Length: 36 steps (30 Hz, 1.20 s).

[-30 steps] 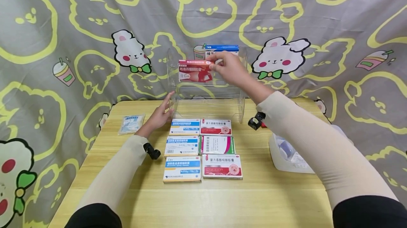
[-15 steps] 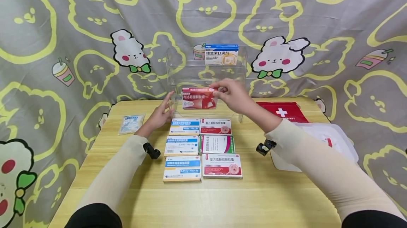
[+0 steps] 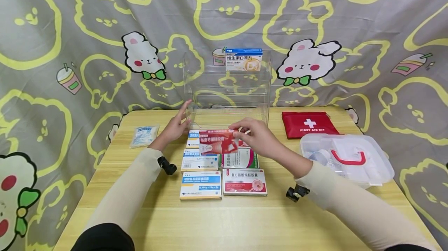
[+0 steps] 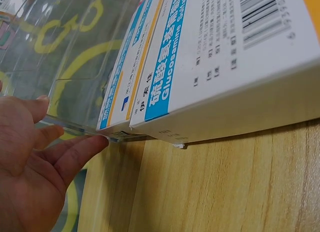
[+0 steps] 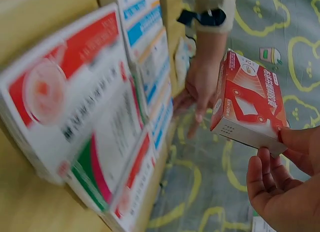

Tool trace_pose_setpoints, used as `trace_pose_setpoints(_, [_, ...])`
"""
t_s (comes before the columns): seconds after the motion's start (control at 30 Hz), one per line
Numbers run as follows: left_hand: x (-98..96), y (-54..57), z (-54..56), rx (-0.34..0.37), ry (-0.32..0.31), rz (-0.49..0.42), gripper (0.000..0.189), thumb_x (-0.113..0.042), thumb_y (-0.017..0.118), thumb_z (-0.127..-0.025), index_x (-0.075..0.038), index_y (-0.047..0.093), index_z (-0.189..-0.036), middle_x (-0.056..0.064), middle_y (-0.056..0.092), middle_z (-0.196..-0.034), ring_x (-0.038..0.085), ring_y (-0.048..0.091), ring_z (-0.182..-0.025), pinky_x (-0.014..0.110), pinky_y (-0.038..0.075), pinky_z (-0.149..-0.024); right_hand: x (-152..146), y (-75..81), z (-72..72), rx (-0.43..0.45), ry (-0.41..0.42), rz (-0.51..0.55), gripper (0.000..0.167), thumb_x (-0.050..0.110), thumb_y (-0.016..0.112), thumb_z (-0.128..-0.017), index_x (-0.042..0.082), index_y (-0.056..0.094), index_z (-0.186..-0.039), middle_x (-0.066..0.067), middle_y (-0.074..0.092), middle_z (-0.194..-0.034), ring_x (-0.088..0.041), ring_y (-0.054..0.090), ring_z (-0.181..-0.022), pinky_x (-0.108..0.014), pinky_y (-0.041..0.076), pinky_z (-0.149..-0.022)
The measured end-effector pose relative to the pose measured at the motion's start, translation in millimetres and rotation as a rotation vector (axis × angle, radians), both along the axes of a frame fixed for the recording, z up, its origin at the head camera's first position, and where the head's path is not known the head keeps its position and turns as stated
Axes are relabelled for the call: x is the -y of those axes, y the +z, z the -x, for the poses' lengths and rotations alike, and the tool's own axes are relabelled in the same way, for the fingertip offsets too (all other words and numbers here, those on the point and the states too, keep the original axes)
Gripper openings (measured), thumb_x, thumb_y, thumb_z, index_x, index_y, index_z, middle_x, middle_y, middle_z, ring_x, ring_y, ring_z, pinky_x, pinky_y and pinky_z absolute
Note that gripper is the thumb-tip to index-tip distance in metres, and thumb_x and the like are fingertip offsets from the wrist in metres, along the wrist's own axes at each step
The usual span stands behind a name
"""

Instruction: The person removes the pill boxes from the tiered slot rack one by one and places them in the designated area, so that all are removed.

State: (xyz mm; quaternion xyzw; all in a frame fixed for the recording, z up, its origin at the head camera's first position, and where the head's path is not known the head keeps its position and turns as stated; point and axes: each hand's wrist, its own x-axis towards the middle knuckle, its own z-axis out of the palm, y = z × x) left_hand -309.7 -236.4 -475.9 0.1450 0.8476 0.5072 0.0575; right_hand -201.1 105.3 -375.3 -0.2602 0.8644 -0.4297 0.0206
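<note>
My right hand (image 3: 257, 136) pinches the right end of a red and white capsule box (image 3: 217, 142) between thumb and fingers. The box is held above the rear boxes on the table, partly covering them. In the right wrist view the red box (image 5: 252, 100) is tilted, its white end facing the fingers. My left hand (image 3: 176, 126) touches the left side of a clear tiered display rack (image 3: 231, 94) with fairly straight fingers. Two columns of medicine boxes lie before the rack: blue and white glucosamine boxes (image 3: 200, 185) at left, and red and white boxes (image 3: 244, 182) around a green-edged box (image 3: 240, 159) at right.
A blue and white vitamin D box (image 3: 244, 60) stands on the rack's top tier. A red first aid pouch (image 3: 309, 125) and a clear plastic case with a red handle (image 3: 348, 159) are at right. A small white packet (image 3: 144, 136) lies at left.
My right hand has brought the red capsule box down from the rack's upper tier and forward, over the rear boxes. The first aid pouch came into sight. My left hand stayed at the rack's side.
</note>
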Motion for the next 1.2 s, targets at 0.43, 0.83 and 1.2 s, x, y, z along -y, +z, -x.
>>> trace_pose_setpoints(0.43, [-7.2, 15.8, -10.3, 0.040, -0.013, 0.002, 0.076, -0.008, 0.044, -0.110, -0.044, 0.005, -0.165, 0.025, 0.011, -0.170, 0.051, 0.030, -0.149, 0.066, 0.052, -0.095, -1.7, -47.4, -41.3, 0.089, 0.049, 0.043, 0.018, 0.013, 0.073, -0.098, 0.013, 0.079, -0.114, 0.003, 0.072, -0.102, -0.011, 0.067, -0.086, -0.027, 0.059, -0.075])
trace_pose_setpoints(0.83, [-0.7, 0.8, -2.5, -0.005, -0.008, 0.015, 0.078, -0.006, 0.044, -0.110, -0.046, 0.006, -0.165, 0.024, 0.013, -0.170, 0.050, 0.036, -0.147, 0.061, 0.057, -0.090, 0.7, -84.9, -73.5, 0.214, 0.073, 0.007, 0.015, 0.015, 0.073, -0.098, 0.015, 0.080, -0.111, 0.008, 0.071, -0.095, -0.012, 0.065, -0.084, -0.027, 0.056, -0.074])
trace_pose_setpoints(1.2, [-0.3, 0.8, -2.1, -0.008, -0.004, 0.021, 0.078, -0.007, 0.044, -0.111, -0.050, 0.006, -0.163, 0.023, 0.013, -0.170, 0.049, 0.041, -0.143, 0.058, 0.059, -0.088, 7.1, -99.6, -92.2, 0.282, 0.159, 0.031, 0.013, 0.015, 0.072, -0.099, 0.010, 0.079, -0.109, 0.008, 0.068, -0.082, -0.010, 0.064, -0.065, -0.025, 0.055, -0.061])
